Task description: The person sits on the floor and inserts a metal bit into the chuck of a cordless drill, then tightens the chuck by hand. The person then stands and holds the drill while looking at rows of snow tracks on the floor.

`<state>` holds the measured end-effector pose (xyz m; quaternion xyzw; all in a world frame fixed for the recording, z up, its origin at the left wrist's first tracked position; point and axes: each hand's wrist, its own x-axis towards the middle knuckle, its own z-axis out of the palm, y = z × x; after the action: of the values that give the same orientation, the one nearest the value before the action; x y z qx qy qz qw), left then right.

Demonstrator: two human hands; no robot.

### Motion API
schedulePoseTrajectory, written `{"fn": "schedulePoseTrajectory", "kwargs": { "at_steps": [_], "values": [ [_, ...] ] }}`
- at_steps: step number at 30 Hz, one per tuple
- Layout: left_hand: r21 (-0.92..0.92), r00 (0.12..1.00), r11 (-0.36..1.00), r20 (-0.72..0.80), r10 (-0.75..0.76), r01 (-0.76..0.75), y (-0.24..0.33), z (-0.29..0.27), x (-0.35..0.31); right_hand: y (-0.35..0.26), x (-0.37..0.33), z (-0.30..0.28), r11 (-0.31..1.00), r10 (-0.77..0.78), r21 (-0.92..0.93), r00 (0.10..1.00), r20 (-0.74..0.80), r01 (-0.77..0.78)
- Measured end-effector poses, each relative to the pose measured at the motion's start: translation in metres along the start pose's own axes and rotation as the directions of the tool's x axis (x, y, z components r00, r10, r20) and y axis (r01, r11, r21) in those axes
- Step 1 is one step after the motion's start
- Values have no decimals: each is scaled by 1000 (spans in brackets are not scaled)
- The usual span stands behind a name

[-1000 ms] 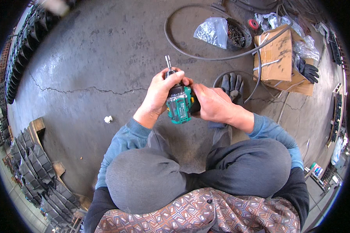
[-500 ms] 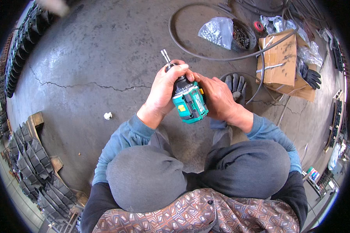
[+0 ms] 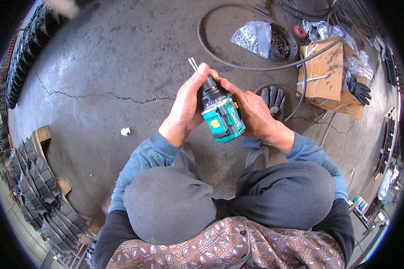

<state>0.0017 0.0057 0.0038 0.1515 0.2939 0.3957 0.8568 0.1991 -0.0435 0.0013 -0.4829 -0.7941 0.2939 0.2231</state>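
Note:
A green and black cordless drill (image 3: 223, 121) is between my hands, above the floor in front of my knees. Two thin silver prongs, perhaps a bit (image 3: 193, 63), stick out past its black chuck (image 3: 209, 85), pointing away and slightly left. My right hand (image 3: 256, 112) is wrapped round the drill's right side, where the handle is hidden. Around the chuck curls my left hand (image 3: 186, 105), its thumb raised along the left side and its other fingers partly hidden behind the tool.
A grey work glove (image 3: 272, 99) lies beyond my right hand. Farther right are a cardboard box (image 3: 321, 69), a black glove (image 3: 360, 91), a looping hose (image 3: 206, 45), a bag of metal parts (image 3: 252, 38) and a tub of small hardware (image 3: 280, 44). Black ribbed tracks (image 3: 36, 175) line the left.
My left thumb has lifted off the chuck and straightened, leaving more of the chuck showing. The drill has shifted slightly right. My right hand keeps its hold.

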Motion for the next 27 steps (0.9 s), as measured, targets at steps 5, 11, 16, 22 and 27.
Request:
{"fn": "schedulePoseTrajectory", "kwargs": {
  "at_steps": [5, 11, 16, 22, 27],
  "values": [
    [145, 997, 989, -78, 28, -17, 2, 4, -3, 8, -4, 8, 993, -13, 122, 1000, 26, 10],
    [102, 996, 992, -45, 73, -68, 2, 13, -4, 7, -1, 8, 964, 2, 264, 998, 59, -18],
    [78, 995, 992, 14, 99, -100, -2, 8, -3, 2, -3, 7, 934, 38, 348, 993, 107, -74],
    [47, 993, 992, 23, 116, -117, -1, 12, -2, 2, -6, 9, 916, 30, 396, 995, 95, -66],
    [-17, 987, 990, 67, 144, -143, -2, 1, 3, 9, -5, 19, 901, 29, 428, 995, 96, -67]
  ]
}}
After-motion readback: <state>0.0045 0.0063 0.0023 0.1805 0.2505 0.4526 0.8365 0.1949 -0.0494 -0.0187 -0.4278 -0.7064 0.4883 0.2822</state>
